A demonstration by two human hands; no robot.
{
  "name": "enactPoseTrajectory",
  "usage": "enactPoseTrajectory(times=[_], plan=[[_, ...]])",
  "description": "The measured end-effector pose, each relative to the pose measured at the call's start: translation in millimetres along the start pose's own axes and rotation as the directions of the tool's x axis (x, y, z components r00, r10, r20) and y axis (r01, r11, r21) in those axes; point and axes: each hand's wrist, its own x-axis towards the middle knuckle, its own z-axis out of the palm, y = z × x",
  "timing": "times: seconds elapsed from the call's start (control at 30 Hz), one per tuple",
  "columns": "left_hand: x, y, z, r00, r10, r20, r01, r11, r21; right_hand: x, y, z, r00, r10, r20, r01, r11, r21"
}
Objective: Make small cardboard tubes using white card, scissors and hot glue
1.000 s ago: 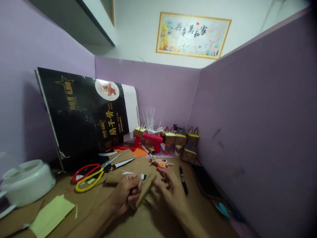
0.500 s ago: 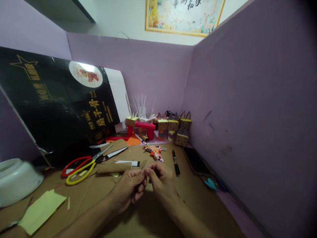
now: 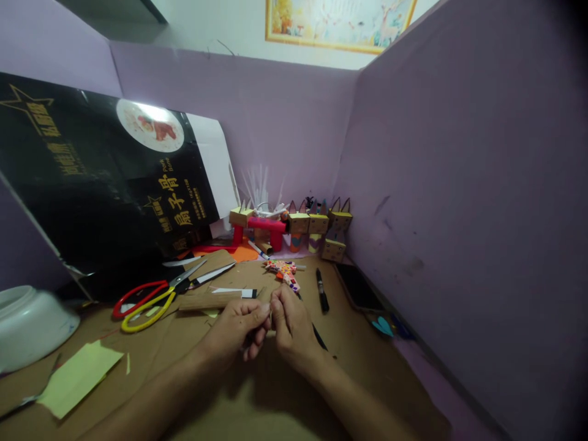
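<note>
Near the middle of the table, my left hand (image 3: 243, 327) and my right hand (image 3: 293, 323) meet fingertip to fingertip, both pinched closed. Whatever lies between the fingers is too small and too covered to name. Just beyond my left hand is a brown cardboard strip (image 3: 206, 300), with a white and black paper piece (image 3: 236, 293) behind it. A patterned pink and orange paper shape (image 3: 283, 270) lies past my knuckles. To the right of my right hand rests a black marker pen (image 3: 322, 291).
Scissors (image 3: 158, 302) with red and yellow handles lie at left, near yellow paper (image 3: 80, 376) and a white bowl (image 3: 34, 327). A black box (image 3: 105, 177) leans behind. Small cardboard animal heads (image 3: 337, 249) stand at the back. A dark phone-like slab (image 3: 361, 288) lies by the right wall.
My right hand has turned, its fingers curling in more against the left fingertips. A thin dark strip now shows beside my right wrist. The view has tilted slightly downward.
</note>
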Motion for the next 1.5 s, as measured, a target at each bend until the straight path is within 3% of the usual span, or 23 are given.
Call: enactPoseTrajectory(times=[0.13,0.27,0.3,0.37,0.43,0.5,0.57,0.63,0.73,0.83,0.9,0.97,1.07,1.27,1.5], plan=[[-3,2,1.2,0.997,-0.058,0.059,0.061,0.997,-0.051,2,4,2,0.999,-0.025,0.019,0.027,0.996,-0.085],[-14,15,-3.0,0.967,-0.14,0.214,0.164,0.982,-0.097,14,22,-7,0.981,0.127,-0.15,-0.13,0.991,-0.011],[-16,19,-5.7,0.976,-0.113,0.187,0.129,0.989,-0.074,18,27,-11,0.965,0.171,-0.2,-0.175,0.985,0.001],[-16,23,-11.9,0.997,0.065,-0.041,-0.062,0.996,0.068,24,35,-19,0.933,0.241,-0.266,-0.242,0.97,0.027],[-11,22,-16.4,0.906,0.33,-0.265,-0.211,0.895,0.392,27,39,-25,0.91,0.289,-0.298,-0.281,0.957,0.073],[-5,16,-17.3,0.81,0.508,-0.293,-0.172,0.683,0.71,28,38,-28,0.897,0.325,-0.3,-0.297,0.945,0.136],[0,7,-15.2,0.804,0.541,-0.246,-0.068,0.496,0.866,28,34,-28,0.888,0.358,-0.288,-0.306,0.929,0.209],[4,-2,-13.0,0.814,0.518,-0.262,0.023,0.423,0.906,28,33,-28,0.876,0.397,-0.273,-0.32,0.903,0.287],[9,-7,-15.2,0.823,0.44,-0.359,0.093,0.52,0.849,30,38,-24,0.844,0.473,-0.254,-0.347,0.842,0.413],[13,-4,-20.5,0.842,0.369,-0.394,-0.048,0.778,0.627,31,43,-18,0.822,0.539,-0.182,-0.375,0.754,0.539],[13,-1,-20.4,0.884,0.327,-0.333,-0.17,0.89,0.423,30,40,-14,0.833,0.547,-0.083,-0.396,0.694,0.602],[11,1,-15.7,0.928,0.304,-0.216,-0.239,0.929,0.281,27,32,-10,0.866,0.495,0.065,-0.41,0.629,0.661],[5,-1,-4.8,0.952,0.301,-0.053,-0.283,0.932,0.227,20,15,-8,0.915,0.344,0.211,-0.387,0.597,0.703],[3,-10,0.5,0.911,0.4,-0.102,-0.305,0.818,0.487,14,3,-11,0.972,0.217,0.095,-0.232,0.801,0.552],[1,-10,-2.4,0.861,0.506,-0.052,-0.362,0.683,0.634,13,9,-7,0.99,0.118,0.078,-0.141,0.814,0.564]])
